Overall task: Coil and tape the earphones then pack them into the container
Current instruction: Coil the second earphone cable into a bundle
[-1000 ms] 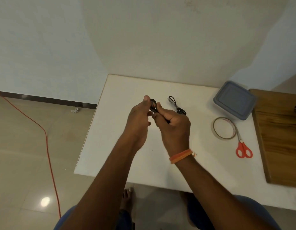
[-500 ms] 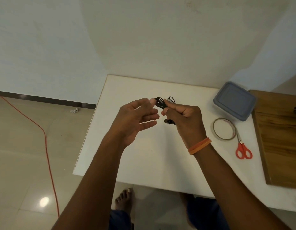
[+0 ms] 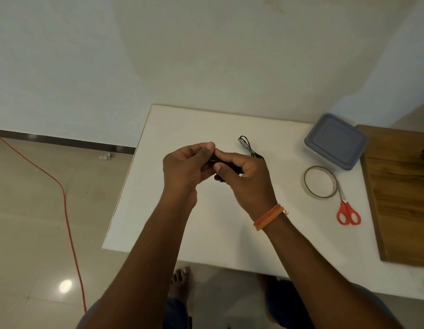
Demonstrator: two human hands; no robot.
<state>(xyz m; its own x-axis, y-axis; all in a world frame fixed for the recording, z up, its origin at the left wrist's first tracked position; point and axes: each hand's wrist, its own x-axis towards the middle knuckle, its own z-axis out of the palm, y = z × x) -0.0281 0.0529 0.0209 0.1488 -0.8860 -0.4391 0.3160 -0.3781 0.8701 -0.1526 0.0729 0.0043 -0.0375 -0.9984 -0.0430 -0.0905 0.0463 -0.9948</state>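
Observation:
Both hands meet above the white table (image 3: 206, 229), holding a black coil of earphones (image 3: 214, 160) between them. My left hand (image 3: 187, 167) pinches one end with curled fingers and thumb. My right hand (image 3: 244, 176), with an orange band at the wrist, grips the other end; most of the coil is hidden inside the fingers. A second black earphone bundle (image 3: 247, 146) lies on the table just behind my right hand. The grey lidded container (image 3: 335, 141) sits shut at the back right. A roll of clear tape (image 3: 320, 181) lies in front of it.
Red-handled scissors (image 3: 347, 210) lie beside the tape roll, blades towards it. A wooden board (image 3: 401, 193) adjoins the table's right side. An orange cable (image 3: 63, 198) runs across the tiled floor on the left. My bare foot (image 3: 180, 281) shows under the table's front edge.
My left hand, spread open half a second ago, has closed back onto the earphone coil. The right hand has kept its hold and dropped slightly lower over the table.

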